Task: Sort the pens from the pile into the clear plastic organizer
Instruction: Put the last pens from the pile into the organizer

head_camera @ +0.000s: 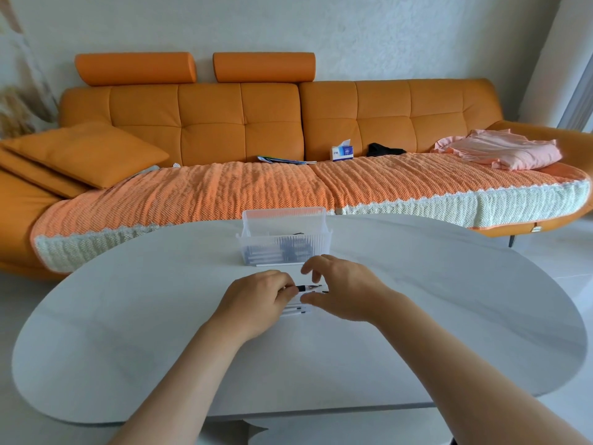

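A clear plastic organizer [284,239] stands at the far middle of the white table [128,332], with several dark pens lying inside it. Just in front of it lies a small pile of white pens [296,311], mostly hidden under my hands. My left hand [256,303] pinches a pen with a black grip [308,287], its tip pointing right. My right hand [340,287] hovers over the pile with its fingers loosely curled around the pen's tip; whether it touches the pen I cannot tell.
An orange sofa [208,123] with a knitted cover runs behind the table. On it lie a tissue box [342,152], papers [282,159], a black item [383,150] and folded pink cloth [503,149]. The table's curved near edge sits just below my forearms.
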The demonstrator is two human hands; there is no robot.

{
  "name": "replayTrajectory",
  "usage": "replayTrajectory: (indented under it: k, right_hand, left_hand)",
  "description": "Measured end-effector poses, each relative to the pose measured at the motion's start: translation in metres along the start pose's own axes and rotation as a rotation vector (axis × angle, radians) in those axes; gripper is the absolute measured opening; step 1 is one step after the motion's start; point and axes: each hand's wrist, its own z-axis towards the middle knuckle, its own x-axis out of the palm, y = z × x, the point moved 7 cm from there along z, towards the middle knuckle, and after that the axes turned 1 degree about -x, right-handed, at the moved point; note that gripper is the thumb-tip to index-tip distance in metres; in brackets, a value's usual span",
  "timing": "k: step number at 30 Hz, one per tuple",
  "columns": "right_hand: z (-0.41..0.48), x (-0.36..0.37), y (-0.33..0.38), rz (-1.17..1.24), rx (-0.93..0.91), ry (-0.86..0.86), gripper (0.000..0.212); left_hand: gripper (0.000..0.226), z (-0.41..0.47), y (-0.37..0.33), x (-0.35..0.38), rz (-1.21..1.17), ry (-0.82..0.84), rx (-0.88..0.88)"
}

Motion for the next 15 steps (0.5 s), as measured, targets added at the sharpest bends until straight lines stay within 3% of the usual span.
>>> replayTrajectory:
  k: [6, 10, 15]
  right_hand:
    - [0.003, -0.004, 0.004, -0.045, -0.046, -0.016, 0.022]
    - [0.004, -0.008, 0.0, -0.06, -0.04, -0.089, 0.011]
    - [0.005, -0.009, -0.004, -0.006, -0.038, -0.116, 0.014]
  left_hand:
    - [0.012, -0.002, -0.002, -0.01, 0.004, -0.04, 0.011]
    - [0.02, 0.001, 0.004, -0.007, 0.006, 0.003, -0.016]
    - [0.019, 0.006, 0.016, -0.007, -0.022, 0.01, -0.042]
